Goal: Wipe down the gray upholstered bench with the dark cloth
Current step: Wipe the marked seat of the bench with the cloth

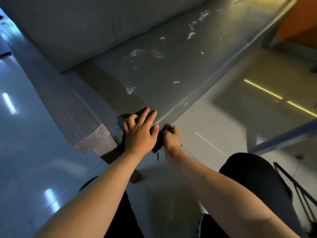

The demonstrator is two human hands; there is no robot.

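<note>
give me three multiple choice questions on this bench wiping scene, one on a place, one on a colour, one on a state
1. Where is the dark crumpled cloth?
A) at the near corner of the gray upholstered bench
B) on the floor
C) at the bench's far end

2. What colour are the smears on the bench seat?
A) red
B) white
C) green

3. What is the right hand doing?
A) hanging empty
B) lying flat on the floor
C) pinching the cloth

Answers:
1 A: the cloth lies under both hands at the near corner.
2 B: pale white streaks dot the seat.
3 C: its fingers curl round the bunched cloth, while the left hand presses on it with straight fingers.
</note>
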